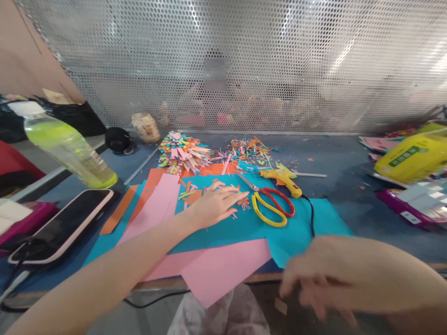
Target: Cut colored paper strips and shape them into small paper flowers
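My left hand (218,204) rests with spread fingers on the blue paper (206,235), among small orange, green and pink scraps (190,193). Near its fingertips lie scissors (274,204) with one red and one yellow handle. My right hand (321,279), blurred, hangs over the table's front edge with its fingers apart and nothing visible in them. A small tan piece (281,306) shows below it. Pink paper (226,270) overhangs the front edge. A yellow glue gun (283,179) lies behind the scissors.
A layered paper piece (183,153) and thin scraps (249,149) lie before the perforated metal panel (244,102). At left are a bottle (70,144) and a phone (64,228). A yellow packet (412,156) is at right. The glue gun's cord (310,214) runs forward.
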`<state>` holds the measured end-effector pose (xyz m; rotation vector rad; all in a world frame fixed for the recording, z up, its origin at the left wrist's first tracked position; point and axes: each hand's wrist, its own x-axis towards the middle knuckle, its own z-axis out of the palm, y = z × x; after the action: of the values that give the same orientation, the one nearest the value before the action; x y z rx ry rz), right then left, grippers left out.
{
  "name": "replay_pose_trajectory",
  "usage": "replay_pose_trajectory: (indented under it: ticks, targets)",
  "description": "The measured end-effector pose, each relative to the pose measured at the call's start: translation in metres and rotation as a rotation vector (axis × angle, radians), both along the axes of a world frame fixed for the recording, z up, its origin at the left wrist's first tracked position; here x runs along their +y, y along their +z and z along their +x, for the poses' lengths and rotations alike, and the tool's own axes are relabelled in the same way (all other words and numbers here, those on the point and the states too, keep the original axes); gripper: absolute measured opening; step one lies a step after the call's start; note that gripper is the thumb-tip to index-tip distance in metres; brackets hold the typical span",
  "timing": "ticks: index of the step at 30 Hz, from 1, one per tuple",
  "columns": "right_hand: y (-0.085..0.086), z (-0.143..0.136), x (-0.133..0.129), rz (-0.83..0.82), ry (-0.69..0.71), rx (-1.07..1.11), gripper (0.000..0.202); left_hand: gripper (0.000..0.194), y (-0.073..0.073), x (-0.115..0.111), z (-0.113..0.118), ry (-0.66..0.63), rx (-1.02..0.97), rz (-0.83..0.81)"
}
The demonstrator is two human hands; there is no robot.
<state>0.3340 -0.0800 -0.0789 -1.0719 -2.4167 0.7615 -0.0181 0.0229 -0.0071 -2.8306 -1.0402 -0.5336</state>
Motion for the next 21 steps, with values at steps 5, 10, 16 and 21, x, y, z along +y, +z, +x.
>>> replay_pose_trajectory:
  ticks: [5, 10, 16, 21]
  targets:
    - [0.144, -0.112, 0.112, -0.073, 0.008, 0.075, 0.024, 0.064, 0.0, 0.005, 0.01, 0.022, -0.007, 0.02]
    - [0.153, -0.128, 0.127, -0.225, 0.099, 0.101, 0.023, 0.06, -0.001, 0.007, 0.01, 0.056, -0.028, 0.068]
    - [0.124, -0.12, 0.14, -0.077, 0.045, 0.073, 0.021, 0.067, -0.003, 0.008, 0.009, 0.021, -0.039, 0.039]
    - [0.12, -0.118, 0.14, 0.007, 0.039, 0.038, 0.023, 0.052, -0.005, 0.012, 0.013, -0.023, -0.105, 0.058]
